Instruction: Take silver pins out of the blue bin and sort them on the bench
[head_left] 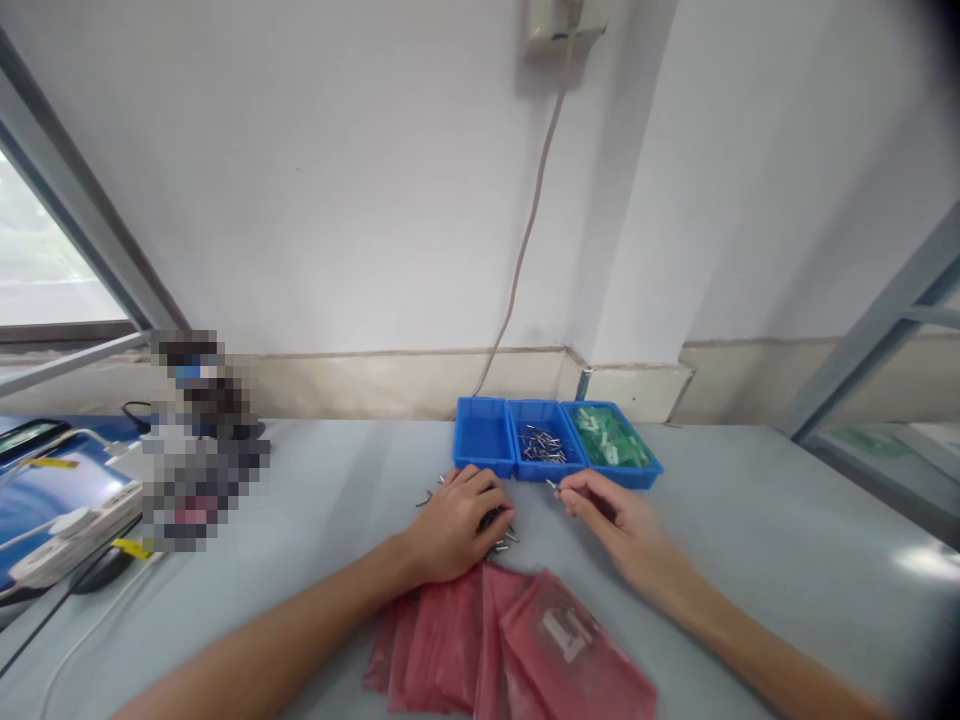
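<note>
My left hand (459,525) rests on a small pile of metal screws (502,545), its fingers curled round part of it. Some of the pile sticks out past the fingers and below the thumb; the rest is covered. To the right, my right hand (615,515) pinches one small metal screw (552,485) between thumb and fingertips, just in front of the blue bins. The middle blue bin (549,472) contains many similar screws (541,444). Red plastic bags (577,650) lie overlapping below my hands, the rightmost with a white label.
An empty-looking blue bin (484,435) stands at the left of the row, and a blue bin (637,478) with green packets (611,437) at the right. A power strip (82,535) and cables lie at far left, near a blurred-out person (210,440). A wall (375,200) rises behind.
</note>
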